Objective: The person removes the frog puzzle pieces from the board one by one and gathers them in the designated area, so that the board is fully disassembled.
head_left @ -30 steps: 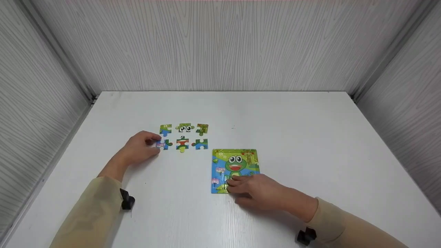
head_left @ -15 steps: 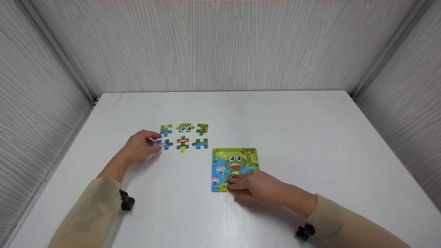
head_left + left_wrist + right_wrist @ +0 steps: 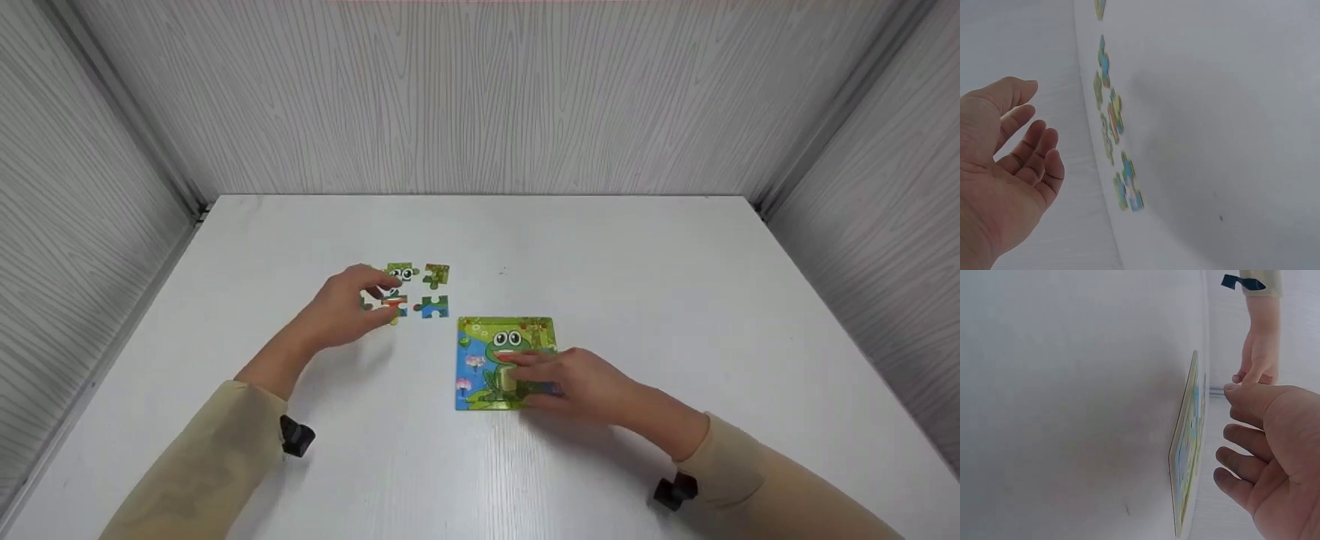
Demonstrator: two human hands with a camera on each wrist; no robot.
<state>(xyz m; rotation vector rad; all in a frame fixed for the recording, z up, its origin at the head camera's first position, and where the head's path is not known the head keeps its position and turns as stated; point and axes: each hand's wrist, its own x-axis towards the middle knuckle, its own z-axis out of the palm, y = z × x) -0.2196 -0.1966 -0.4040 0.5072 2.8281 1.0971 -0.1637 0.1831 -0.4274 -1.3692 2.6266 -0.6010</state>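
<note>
My left hand (image 3: 341, 307) is over the left part of a group of loose jigsaw pieces, fingers loosely bent and thumb apart. Nothing is in it in the left wrist view, where the pieces lie below. Thumb and fingers overlap the frog-mouth piece (image 3: 399, 301) and the frog-eyes piece (image 3: 400, 268) in the head view; the hand partly hides the leftmost ones. A square frog puzzle board (image 3: 477, 345) lies right of the pieces. Over its right side hovers my right hand (image 3: 581, 386), fingers loosely bent, holding nothing; the right wrist view shows a gap to the board.
Two more pieces, a green tree piece (image 3: 437, 275) and a blue-green piece (image 3: 433, 307), lie at the group's right. The white table (image 3: 645, 285) is bounded by grey wood-grain panels (image 3: 480, 97) at the back and sides.
My left hand has left the pink-flower piece at the far left and moved right, over the middle pieces. My right hand has lifted and shifted slightly right and away from me.
</note>
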